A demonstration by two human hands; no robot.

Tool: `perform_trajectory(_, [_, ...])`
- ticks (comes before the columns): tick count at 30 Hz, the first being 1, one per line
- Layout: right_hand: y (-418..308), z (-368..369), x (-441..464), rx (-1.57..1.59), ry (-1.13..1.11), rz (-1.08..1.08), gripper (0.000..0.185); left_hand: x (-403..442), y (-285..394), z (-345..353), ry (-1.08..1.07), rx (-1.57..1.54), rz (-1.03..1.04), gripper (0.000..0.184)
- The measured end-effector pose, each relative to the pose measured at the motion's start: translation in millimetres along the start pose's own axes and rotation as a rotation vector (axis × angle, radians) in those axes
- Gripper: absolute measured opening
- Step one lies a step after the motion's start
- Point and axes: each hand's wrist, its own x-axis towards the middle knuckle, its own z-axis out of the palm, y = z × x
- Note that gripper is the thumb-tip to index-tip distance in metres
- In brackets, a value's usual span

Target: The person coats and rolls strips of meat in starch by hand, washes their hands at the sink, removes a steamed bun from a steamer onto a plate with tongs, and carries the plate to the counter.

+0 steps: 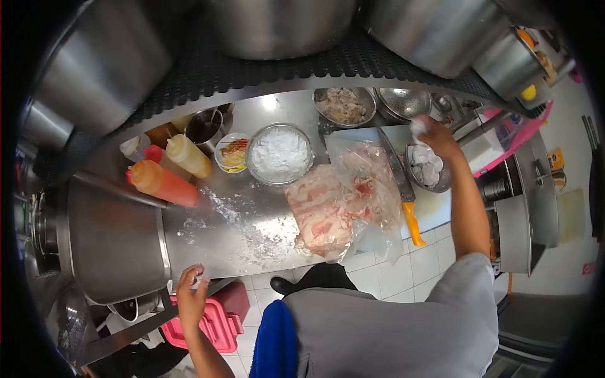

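My right hand (436, 137) is above a metal bowl (443, 184) of white-coated pieces (426, 165). Its fingers are closed on a blurred white-coated piece (418, 128). My left hand (191, 295) is off the counter's front edge, holding nothing, with bent fingers apart and white powder on the tips. A bowl of white powder (279, 155) stands mid-counter. To its right, raw meat (320, 211) lies partly in a clear plastic bag (372, 189). A knife with a yellow handle (412, 224) rests on the cutting board (432, 211), beside the bag.
Squeeze bottles (162, 183) and a small bowl of sliced garnish (233, 153) stand at left. A bowl of meat pieces (345, 105) is at the back. Above, a perforated shelf (296, 72) carries large pots. A sink basin (116, 236) is at left, a pink bin (214, 321) below.
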Motion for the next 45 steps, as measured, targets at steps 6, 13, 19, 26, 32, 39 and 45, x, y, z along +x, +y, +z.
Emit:
perform_trajectory(6, [79.9,-11.9,-40.9,-0.567,-0.013,0.048,0.043,36.1,44.3,23.1,-0.065,0.119,0.16,0.023])
perform_trajectory(13, [-3.4,-18.7,-44.3,-0.331,0.072,0.116,0.04,72.3,93.2,-10.2,-0.042,0.263,0.301,0.024])
perform_trajectory(19, [-103.6,62.2,-59.1,-0.069,-0.177,-0.184,0.038,72.2,95.0,-5.9,-0.038,0.294,0.431,0.024])
perform_trajectory(26, [-183.7,144.2,-87.0,-0.211,-0.469,-0.441,0.028,65.0,114.2,-6.9,-0.166,0.169,0.436,0.025])
perform_trajectory(32, [-170.8,161.3,-88.8,-0.335,-0.347,-0.242,0.026,56.4,99.5,-8.0,-0.174,0.047,0.615,0.025])
perform_trajectory(39, [-135.2,129.7,-82.1,-0.497,-0.23,-0.056,0.031,42.8,94.4,9.7,-0.345,0.029,0.732,0.023])
perform_trajectory(45, [-118.5,142.6,-92.5,-0.17,-0.327,0.025,0.029,49.3,128.4,15.7,-0.354,0.075,0.79,0.024])
